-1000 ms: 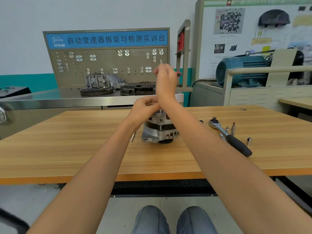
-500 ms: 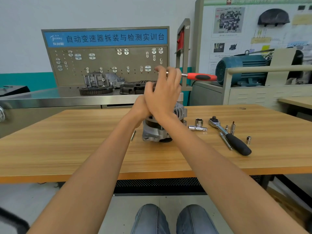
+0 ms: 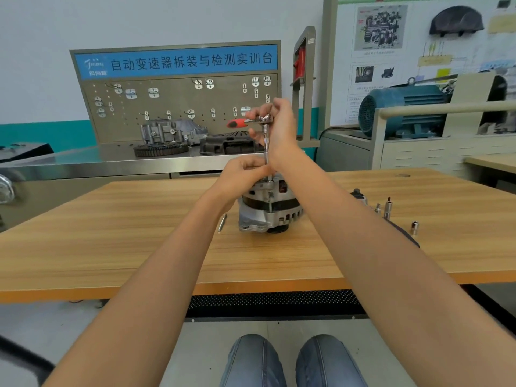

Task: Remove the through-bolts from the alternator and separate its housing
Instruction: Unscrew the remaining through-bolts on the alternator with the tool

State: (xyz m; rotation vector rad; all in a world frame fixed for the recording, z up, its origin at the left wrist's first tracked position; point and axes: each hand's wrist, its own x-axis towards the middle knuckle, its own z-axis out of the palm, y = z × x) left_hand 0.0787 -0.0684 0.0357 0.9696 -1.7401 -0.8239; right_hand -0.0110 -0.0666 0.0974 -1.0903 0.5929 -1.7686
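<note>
Standing upright on the tabletop [image 3: 117, 247], the alternator [image 3: 269, 208] sits under both hands. The right hand [image 3: 279, 129] is raised above the alternator, fingers curled round the head of a ratchet [image 3: 264, 120] whose red handle sticks out sideways; a thin extension bar [image 3: 266, 152] drops from that head straight down to the alternator's top. The left hand [image 3: 245, 174] rests on the alternator's top, fingers pinching the lower end of the bar to steady it over a bolt, which is itself hidden.

A loose bolt [image 3: 222, 222] lies on the tabletop just left of the alternator, so at least one looks to be out already. To the right of the alternator are small sockets [image 3: 414, 227], partly hidden by the right forearm.

The likely trouble here is the long bar tilting: with the turning force applied so high above the alternator, the socket could ride off the bolt head and round it. The alternator, standing unclamped on its narrow end, could also twist or tip if the left hand eases off.
</note>
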